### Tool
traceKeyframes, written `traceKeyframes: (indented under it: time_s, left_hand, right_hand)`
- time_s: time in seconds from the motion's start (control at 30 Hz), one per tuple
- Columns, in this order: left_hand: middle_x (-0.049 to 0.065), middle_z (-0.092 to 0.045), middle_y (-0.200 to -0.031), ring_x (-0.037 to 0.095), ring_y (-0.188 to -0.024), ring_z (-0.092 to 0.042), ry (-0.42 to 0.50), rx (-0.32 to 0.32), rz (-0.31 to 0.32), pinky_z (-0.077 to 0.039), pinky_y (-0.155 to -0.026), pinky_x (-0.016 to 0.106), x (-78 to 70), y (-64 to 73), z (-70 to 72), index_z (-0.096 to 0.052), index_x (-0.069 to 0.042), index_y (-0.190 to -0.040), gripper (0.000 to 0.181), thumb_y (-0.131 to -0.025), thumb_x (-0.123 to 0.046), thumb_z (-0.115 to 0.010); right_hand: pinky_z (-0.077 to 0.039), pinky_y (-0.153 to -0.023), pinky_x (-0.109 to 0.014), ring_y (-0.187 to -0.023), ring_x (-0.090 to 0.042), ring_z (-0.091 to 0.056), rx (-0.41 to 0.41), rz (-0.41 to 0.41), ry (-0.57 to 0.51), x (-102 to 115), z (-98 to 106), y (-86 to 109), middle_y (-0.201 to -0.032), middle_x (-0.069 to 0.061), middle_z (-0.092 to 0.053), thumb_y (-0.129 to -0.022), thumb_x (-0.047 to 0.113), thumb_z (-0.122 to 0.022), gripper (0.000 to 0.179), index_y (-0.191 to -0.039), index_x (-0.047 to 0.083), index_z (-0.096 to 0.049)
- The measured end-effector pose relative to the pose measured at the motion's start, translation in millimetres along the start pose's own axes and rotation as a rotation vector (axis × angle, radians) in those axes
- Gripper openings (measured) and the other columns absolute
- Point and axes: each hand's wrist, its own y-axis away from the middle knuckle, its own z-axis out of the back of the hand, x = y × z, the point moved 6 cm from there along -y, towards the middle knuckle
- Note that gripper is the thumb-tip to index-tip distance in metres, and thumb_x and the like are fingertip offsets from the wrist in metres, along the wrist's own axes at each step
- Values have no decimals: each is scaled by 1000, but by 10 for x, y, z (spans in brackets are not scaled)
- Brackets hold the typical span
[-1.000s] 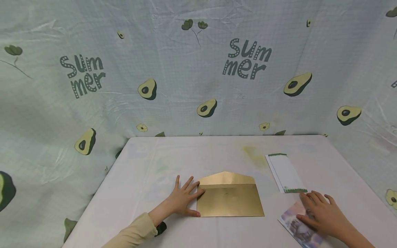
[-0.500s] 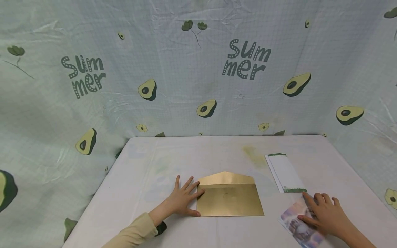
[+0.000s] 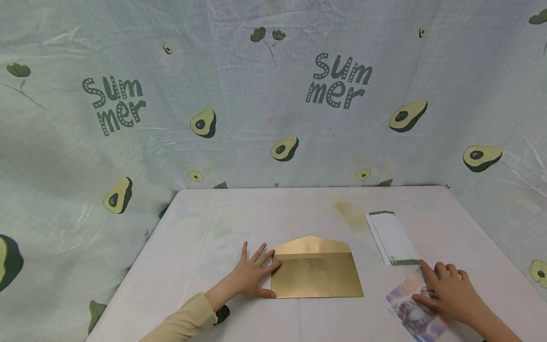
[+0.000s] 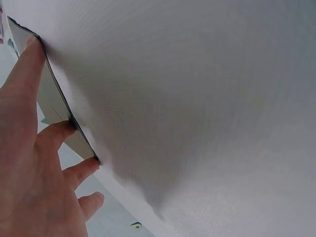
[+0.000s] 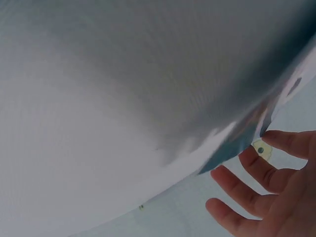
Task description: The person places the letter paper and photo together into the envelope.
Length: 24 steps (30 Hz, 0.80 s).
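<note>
Envelope (image 3: 316,278): one, gold, flap raised at the far side; lay flat near the middle of the table (image 3: 307,209).

Left hand (image 3: 252,273): fingers straight and spread, grasping nothing; tips and thumb touched the envelope's left edge. Pale sleeve (image 3: 188,311) above, dark band (image 3: 222,314) at the wrist.

Card (image 3: 410,308): one, pink and purple picture, slightly blurred; stood slantwise, right of the envelope and apart from it, partly covered by the right hand (image 3: 455,292).

Right hand: thumb over the card's face, fingers bent at its right edge; whether it was grasped or merely pressed could not be told.

Sheet (image 3: 393,237): one, white, green ends; lay beyond the card, near corner just beside the right forefinger.

Cloth (image 3: 239,80): pale, avocado print, lettered "summer"; hung behind the table.
</note>
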Motion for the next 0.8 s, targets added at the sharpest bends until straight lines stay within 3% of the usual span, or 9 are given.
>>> traceKeyframes:
  time_s: [0.17,0.27,0.37,0.5,0.57,0.8]
  left_hand:
    - [3,-33,-144,31,-135,-23,-2,0,-6,-16,-96,68,0,-4,-2,-32,-31,-138,81,-71,-74,-46]
    - [3,-32,-144,32,-135,-23,-3,4,-7,-17,-96,68,0,-8,-6,-32,-31,-139,81,-71,-74,-46]
    - [3,-32,-144,32,-136,-22,-4,9,-5,-16,-97,68,3,-10,-8,-31,-31,-139,81,-71,-74,-45]
    - [3,-32,-144,32,-136,-22,1,13,-2,-16,-97,68,4,-11,-8,-31,-31,-139,81,-71,-74,-45]
    - [3,-31,-144,32,-136,-21,4,14,0,-16,-97,68,3,-11,-7,-31,-31,-139,81,-71,-74,-45]
    - [3,-31,-145,33,-136,-20,27,28,9,-15,-97,69,2,-8,1,-31,-31,-139,81,-71,-73,-46]
  right_hand:
    - [-42,-55,-46,-74,-31,-52,30,4,-84,-101,36,-39,-85,-13,-54,-59,57,-70,82,-113,-2,-53]
    - [-44,-54,-42,-73,-31,-55,80,1,-193,-181,57,-76,-87,-15,-57,-63,42,-75,75,-115,-7,-50]
    - [-46,-54,-33,-71,-21,-57,139,-2,-324,-258,81,-118,-84,-8,-59,-68,26,-75,63,-115,-7,-51]
    - [-42,-52,-21,-65,2,-52,126,45,-494,-356,152,-172,-75,7,-56,-70,10,-72,41,-107,-3,-59]
    - [-43,-51,-20,-63,7,-51,136,81,-601,-420,180,-196,-72,9,-56,-73,5,-69,32,-103,-1,-61]
    - [-48,-51,-24,-69,5,-56,466,61,-998,-632,171,-252,-82,15,-55,-88,11,-54,26,-113,17,-60]
